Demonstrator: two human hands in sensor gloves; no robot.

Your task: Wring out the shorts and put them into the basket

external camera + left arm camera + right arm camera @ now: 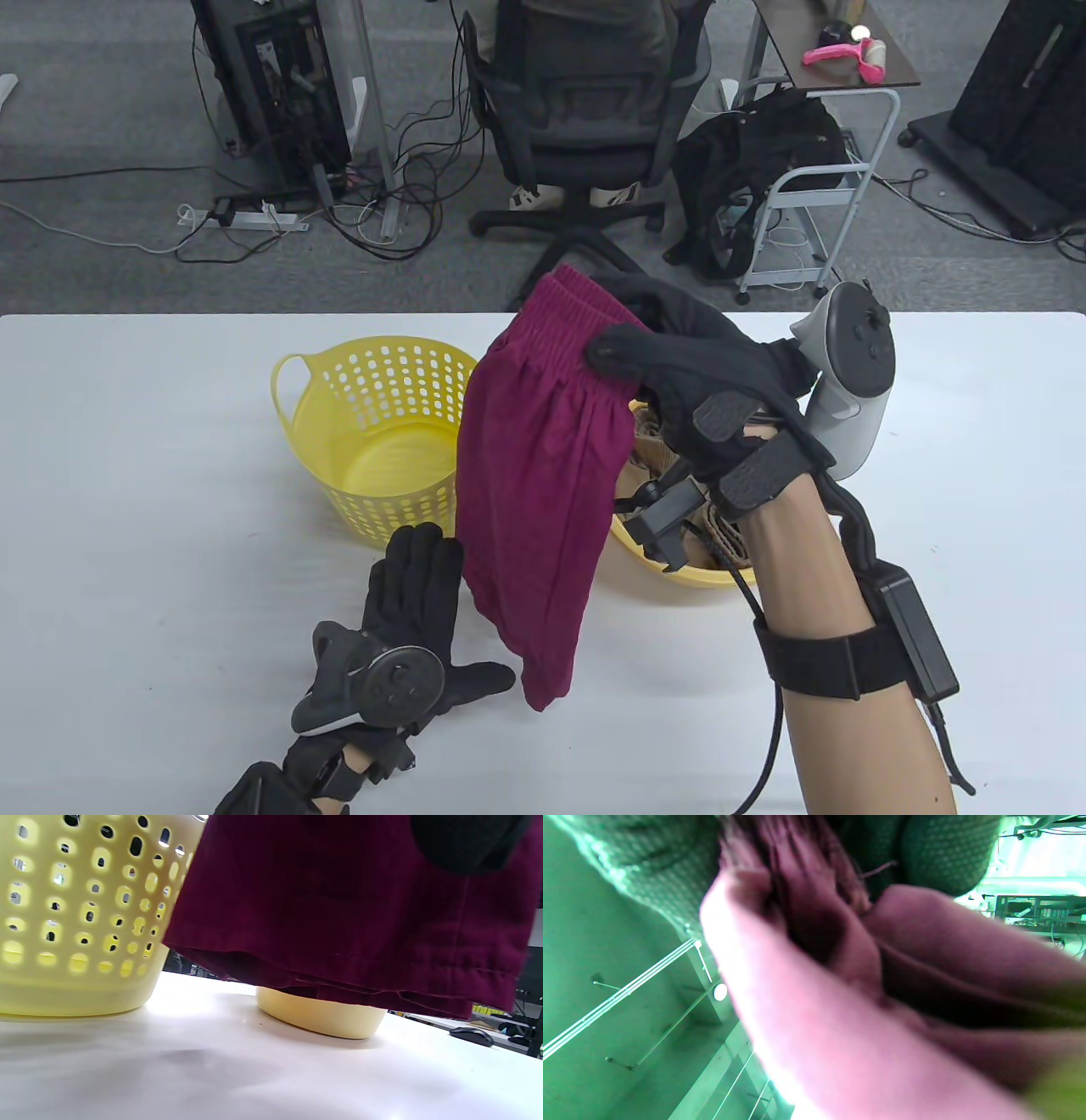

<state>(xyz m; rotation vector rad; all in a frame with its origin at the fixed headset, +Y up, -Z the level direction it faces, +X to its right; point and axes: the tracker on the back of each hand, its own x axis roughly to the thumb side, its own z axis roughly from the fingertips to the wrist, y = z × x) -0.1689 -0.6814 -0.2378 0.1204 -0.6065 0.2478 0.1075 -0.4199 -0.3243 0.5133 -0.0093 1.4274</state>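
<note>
My right hand (653,348) grips the elastic waistband of the maroon shorts (534,484) and holds them up, so they hang down over the table between two yellow containers. Their hem (339,984) dangles just above the white tabletop. The perforated yellow basket (373,424) stands left of the shorts, empty inside. My left hand (416,586) lies flat on the table in front of the basket, fingers straight, just left of the hanging hem. In the right wrist view the bunched shorts (840,984) fill the picture below the gloved fingers (946,853).
A second, lower yellow bowl (679,577) sits behind the shorts under my right wrist, with brownish items inside. The white table (170,594) spreads wide on both sides. Beyond its far edge stand an office chair (585,110), a metal cart (814,187) and cables.
</note>
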